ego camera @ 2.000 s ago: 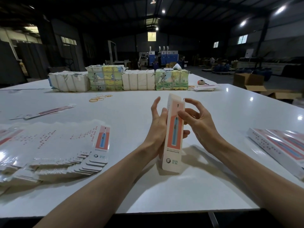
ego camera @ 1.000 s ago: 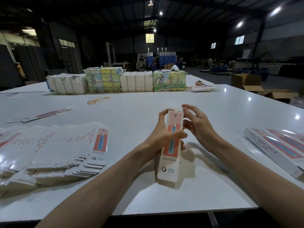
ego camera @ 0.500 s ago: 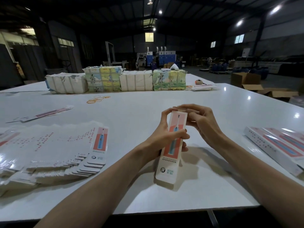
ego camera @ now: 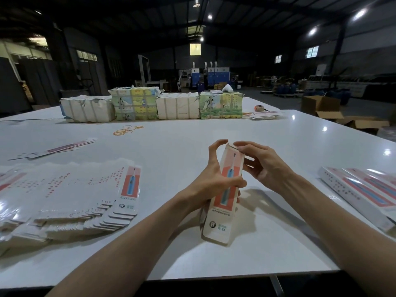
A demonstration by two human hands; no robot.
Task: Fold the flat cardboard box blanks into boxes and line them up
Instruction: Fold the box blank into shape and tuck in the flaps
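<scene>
Standing tilted over the near middle of the table [ego camera: 285, 133], the box [ego camera: 220, 213] (white, with a red panel and a blue toothbrush printed on its front) leans with its top end away from the person. The left hand [ego camera: 211, 181] grips its middle, thumb across the front, fingers curled round the back, index finger arched up to the top edge. The right hand [ego camera: 265, 166] pinches the top end, fingertips curled onto the flap there. A fanned spread of flat blanks [ego camera: 70, 189] lies to the left, finished boxes [ego camera: 360, 189] side by side to the right. Rubber bands [ego camera: 126, 129], loose blanks [ego camera: 57, 147] and wrapped bundles [ego camera: 154, 106] sit farther back
</scene>
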